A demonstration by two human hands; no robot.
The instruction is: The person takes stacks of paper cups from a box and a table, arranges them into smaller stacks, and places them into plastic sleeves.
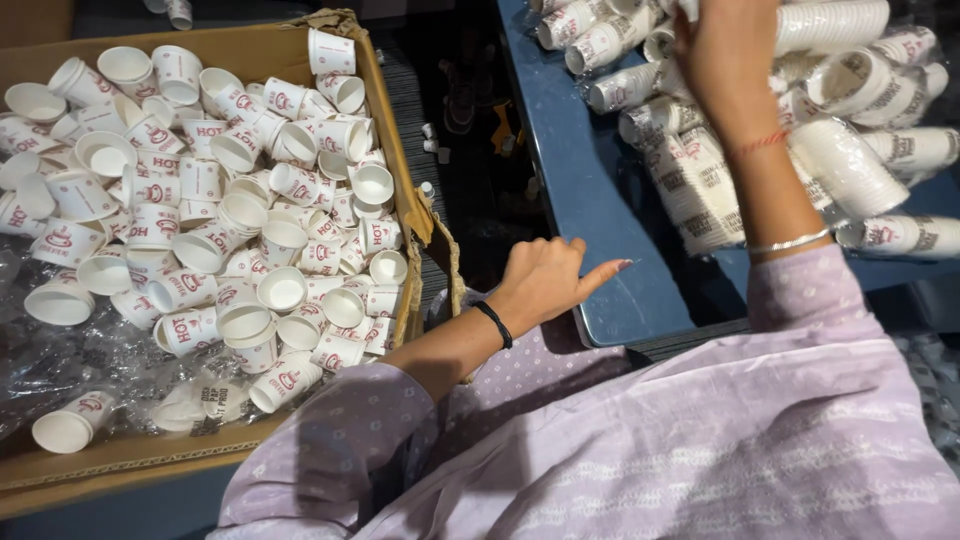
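Left hand (545, 280) hangs empty (grip loose), right hand (722, 55) grips stacked cups (830, 25).

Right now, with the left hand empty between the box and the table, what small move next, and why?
Probably dip the left hand into the cardboard box for loose paper cups: it hangs empty beside the box rim, while the right hand is already up at the stacked cups on the blue table.

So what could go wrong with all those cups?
The right hand reaches into the stacked paper cups lying on their sides on the blue table; a nudge might roll some off the edge. The cardboard box is heaped with loose cups near its torn corner, so a few could spill out. The left hand, holding nothing, hangs between box and table and could bump either.
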